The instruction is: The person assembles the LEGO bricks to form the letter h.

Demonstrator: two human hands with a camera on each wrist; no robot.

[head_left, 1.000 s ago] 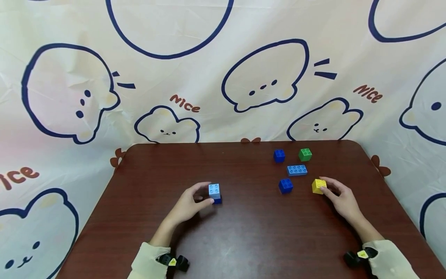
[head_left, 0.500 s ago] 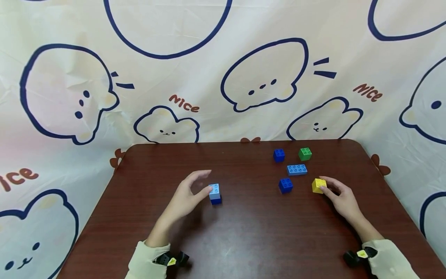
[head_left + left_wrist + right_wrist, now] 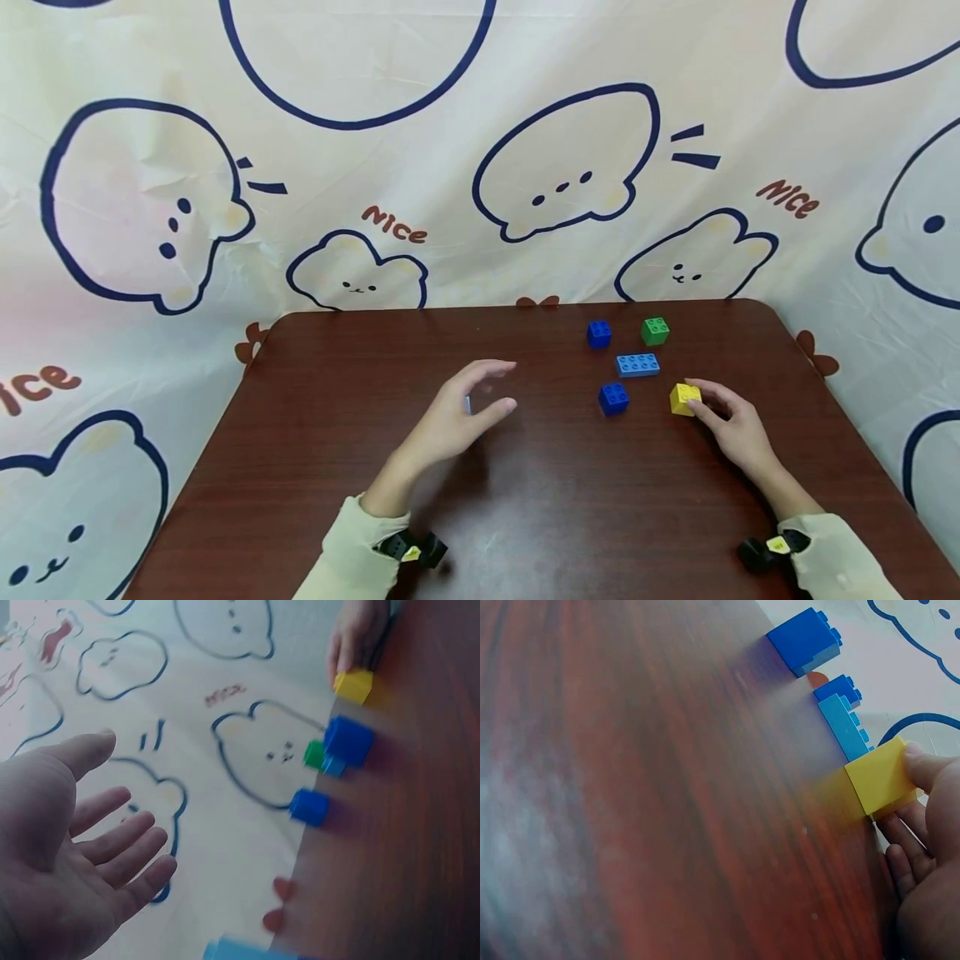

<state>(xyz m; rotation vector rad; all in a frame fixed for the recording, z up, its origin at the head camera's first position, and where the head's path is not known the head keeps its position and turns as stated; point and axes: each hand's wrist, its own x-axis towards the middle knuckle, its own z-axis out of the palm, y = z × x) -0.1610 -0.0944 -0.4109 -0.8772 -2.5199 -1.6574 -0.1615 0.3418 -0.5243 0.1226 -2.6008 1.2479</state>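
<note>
My left hand [image 3: 450, 421] is held with fingers and thumb spread apart and nothing between them. Behind it in the head view, a light blue brick [image 3: 468, 404] shows only as a sliver; it sits at the bottom edge of the left wrist view. The dark blue brick under it is mostly hidden. On the right, my right hand [image 3: 738, 429] pinches a yellow brick [image 3: 684, 399] between thumb and fingers, down at the table. A dark blue brick [image 3: 613, 399] stands just left of the yellow one.
Beyond it lies a long light blue brick [image 3: 637, 365]. Farther back are another blue brick [image 3: 598, 334] and a green brick [image 3: 655, 331]. All are on the brown table [image 3: 540, 500], whose back edge meets a printed cloth [image 3: 450, 183].
My left hand has let go of the light blue and dark blue stack, lifted, and moved right across it. The right hand keeps its hold on the yellow brick.
</note>
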